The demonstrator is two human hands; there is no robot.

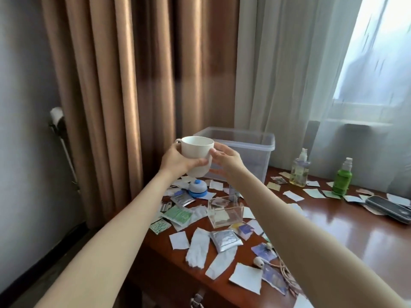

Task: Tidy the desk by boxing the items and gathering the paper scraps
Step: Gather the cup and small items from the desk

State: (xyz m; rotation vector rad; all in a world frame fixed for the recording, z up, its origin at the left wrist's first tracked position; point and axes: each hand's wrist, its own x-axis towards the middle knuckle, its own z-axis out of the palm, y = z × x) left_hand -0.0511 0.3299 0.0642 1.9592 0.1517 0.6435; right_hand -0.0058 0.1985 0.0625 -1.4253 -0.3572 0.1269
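Here, left hand [176, 162] and right hand [226, 158] hold plain white mug [196, 153].

Open top of the bin [249, 161] is clear but for a cup [196, 150], held by left hand [178, 162] and right hand [226, 160], before its left rim. Bell [197, 189], clear box [235, 213] and scraps [179, 240] crowd the desk [347, 227] in front; bottles [299, 173] stand right.

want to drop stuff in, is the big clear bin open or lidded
Open. The clear bin behind the white mug has a bare rim with no lid on top.
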